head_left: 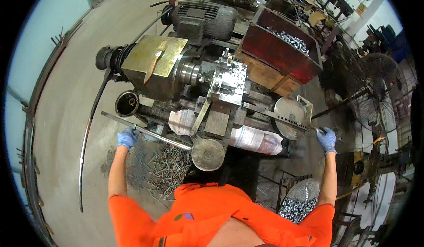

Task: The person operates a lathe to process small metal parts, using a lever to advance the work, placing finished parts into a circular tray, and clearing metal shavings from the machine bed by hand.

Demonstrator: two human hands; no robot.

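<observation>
My left hand (127, 139), in a blue glove, is closed at the fingertips beside a long metal bar (164, 139). A small shiny piece shows at its fingers, too small to name. The bar slants to a round metal disc (207, 154) at the lathe's front. Out to the right, my right hand (327, 140), also gloved in blue, closes at the end of a perforated lever (282, 118). That lever runs to the lathe's carriage (228, 82), which is strewn with bright chips. Left of the carriage is the chuck (190, 73).
A brush (152, 68) lies on the brass-coloured cover (170, 48) of the headstock. Behind stand a motor (205, 19) and a red bin (280, 48) holding small metal parts. Curled shavings (170, 169) lie on the floor. A basket (304, 189) of metal parts sits lower right, near a fan (375, 77).
</observation>
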